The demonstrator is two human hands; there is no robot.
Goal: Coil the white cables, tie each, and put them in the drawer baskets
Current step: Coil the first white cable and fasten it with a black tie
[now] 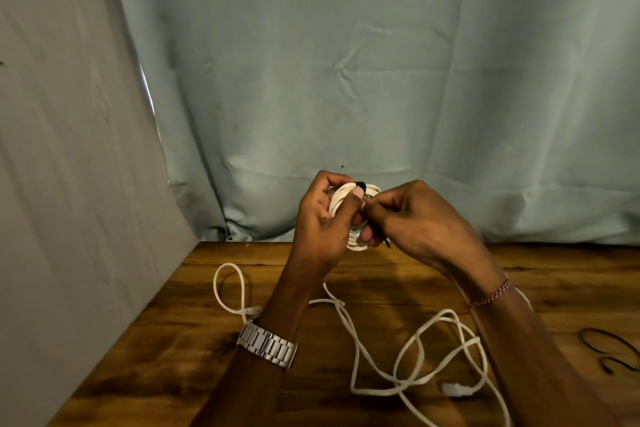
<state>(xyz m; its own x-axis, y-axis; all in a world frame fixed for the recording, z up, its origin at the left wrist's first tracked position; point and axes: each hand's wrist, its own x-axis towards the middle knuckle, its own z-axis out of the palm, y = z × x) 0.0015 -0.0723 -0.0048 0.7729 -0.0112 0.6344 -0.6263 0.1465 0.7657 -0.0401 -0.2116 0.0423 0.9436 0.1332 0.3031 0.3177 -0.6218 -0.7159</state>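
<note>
Loose white cable point(415, 354) is seen strewn across the wooden desk point(173, 340), while a coiled white cable point(341, 199) is held above its far edge.

The coil is gripped by the curled fingers of the left hand point(325, 218), and a black tie point(381, 237) wrapped over the coil is pinched by the right hand point(419, 218). More black ties point(611, 350) are left at the desk's right.

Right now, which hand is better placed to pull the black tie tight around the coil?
The right hand: it already pinches the black tie, while the left hand is busy holding the white coil.
</note>
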